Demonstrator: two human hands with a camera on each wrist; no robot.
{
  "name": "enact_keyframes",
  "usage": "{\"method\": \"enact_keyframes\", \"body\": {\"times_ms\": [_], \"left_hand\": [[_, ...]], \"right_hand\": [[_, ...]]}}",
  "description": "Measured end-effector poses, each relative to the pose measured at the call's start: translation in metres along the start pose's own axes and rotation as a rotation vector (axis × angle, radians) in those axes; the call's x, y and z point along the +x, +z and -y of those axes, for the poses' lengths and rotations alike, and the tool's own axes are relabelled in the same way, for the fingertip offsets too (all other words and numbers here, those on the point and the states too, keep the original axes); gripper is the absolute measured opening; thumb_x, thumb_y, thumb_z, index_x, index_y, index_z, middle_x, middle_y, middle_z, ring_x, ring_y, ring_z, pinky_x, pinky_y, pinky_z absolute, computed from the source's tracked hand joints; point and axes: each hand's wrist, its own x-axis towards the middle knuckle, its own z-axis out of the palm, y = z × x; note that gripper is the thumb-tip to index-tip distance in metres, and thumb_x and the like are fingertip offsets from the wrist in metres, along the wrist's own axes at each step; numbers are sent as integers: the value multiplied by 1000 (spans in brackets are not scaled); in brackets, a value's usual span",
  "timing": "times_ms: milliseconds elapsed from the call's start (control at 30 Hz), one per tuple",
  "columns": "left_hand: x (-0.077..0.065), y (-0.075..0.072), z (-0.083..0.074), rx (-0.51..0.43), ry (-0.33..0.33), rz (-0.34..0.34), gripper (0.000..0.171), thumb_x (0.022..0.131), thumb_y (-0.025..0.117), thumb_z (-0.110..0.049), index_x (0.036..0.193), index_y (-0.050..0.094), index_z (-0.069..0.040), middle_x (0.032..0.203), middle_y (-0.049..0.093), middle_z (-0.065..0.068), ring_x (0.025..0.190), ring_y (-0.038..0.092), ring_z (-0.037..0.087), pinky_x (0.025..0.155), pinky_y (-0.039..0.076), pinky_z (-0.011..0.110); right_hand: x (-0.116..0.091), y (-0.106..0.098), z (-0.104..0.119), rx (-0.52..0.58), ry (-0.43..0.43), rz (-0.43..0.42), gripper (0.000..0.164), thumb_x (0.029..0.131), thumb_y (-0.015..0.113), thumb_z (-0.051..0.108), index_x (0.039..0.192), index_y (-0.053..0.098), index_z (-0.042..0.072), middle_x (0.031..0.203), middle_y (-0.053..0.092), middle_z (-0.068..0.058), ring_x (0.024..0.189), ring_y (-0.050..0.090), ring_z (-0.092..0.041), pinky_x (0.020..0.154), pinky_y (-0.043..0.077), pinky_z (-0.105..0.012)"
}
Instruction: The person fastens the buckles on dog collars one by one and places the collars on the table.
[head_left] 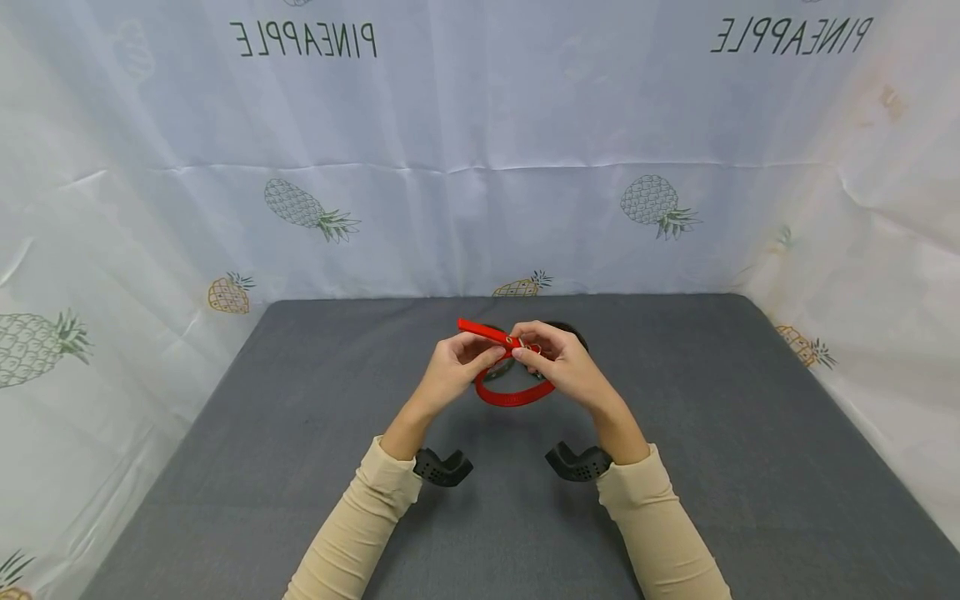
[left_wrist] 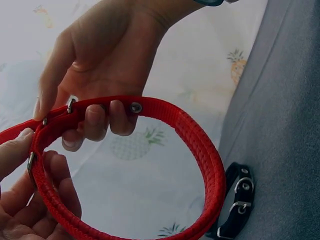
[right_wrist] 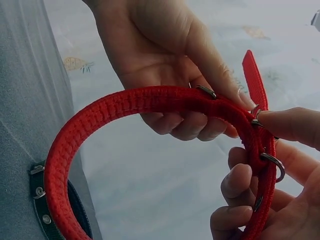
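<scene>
A red collar [head_left: 513, 398] hangs as a closed loop between both hands, its padded band toward the table. The left hand [head_left: 453, 367] pinches the band beside the metal buckle [right_wrist: 256, 120]. On the opposite side, the right hand [head_left: 566, 358] grips the doubled strap, thumb and forefinger at the buckle, other fingers curled round the band. A metal D-ring [right_wrist: 275, 167] sits on the strap near the right fingers. The strap's free tail [head_left: 480, 329] sticks out past the buckle, over the left hand. Fingers partly cover the buckle, so how the pin sits is unclear.
Behind the hands, a black collar [left_wrist: 237, 200] with metal eyelets and a buckle lies on the grey tabletop [head_left: 337, 433]; the hands partly hide it in the head view. A pineapple-print curtain [head_left: 480, 225] rises at the table's back edge and sides.
</scene>
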Motion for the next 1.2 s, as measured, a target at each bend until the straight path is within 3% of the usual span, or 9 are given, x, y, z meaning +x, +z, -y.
{"method": "enact_keyframes", "body": {"times_ms": [133,267,533,767,933,1200], "left_hand": [[0,1,-1,-2,-8,-1,25,94,62,-10,111,64,8,100,67,25,77,66,3,80,60,34],[-1,2,-3,3,-29,-8,25,94,62,-9,111,64,9,100,66,30,74,65,2,79,59,45],[0,2,-2,17,-41,3,26,94,61,-9,113,63,10,107,64,35,74,65,-1,81,57,51],[1,1,-1,46,-31,12,26,95,60,-10,112,65,9,104,66,32,72,64,1,79,58,46],[0,0,0,53,-23,22,26,95,60,-10,113,64,9,105,67,32,74,64,0,78,59,40],[0,-1,0,30,-1,12,25,94,60,-8,113,64,9,103,67,28,74,63,1,73,55,21]], "right_hand": [[0,0,-1,0,7,3,18,97,57,9,113,59,2,96,60,-16,69,53,-15,61,45,-24],[1,2,-2,-7,10,-2,18,97,57,10,113,60,3,97,60,-18,70,53,-23,61,45,-26],[1,3,-1,-14,1,-7,20,96,57,9,115,60,2,96,59,-18,68,50,-8,60,44,-25],[0,4,-1,-21,4,-8,21,95,58,8,115,60,1,99,59,-17,69,52,-8,62,47,-29],[0,4,-1,-13,11,-6,22,94,59,6,115,61,0,104,61,-19,71,55,-11,62,47,-26],[0,4,-2,-1,-5,0,25,93,62,7,117,61,1,114,63,-21,81,60,-8,74,50,-25]]}}
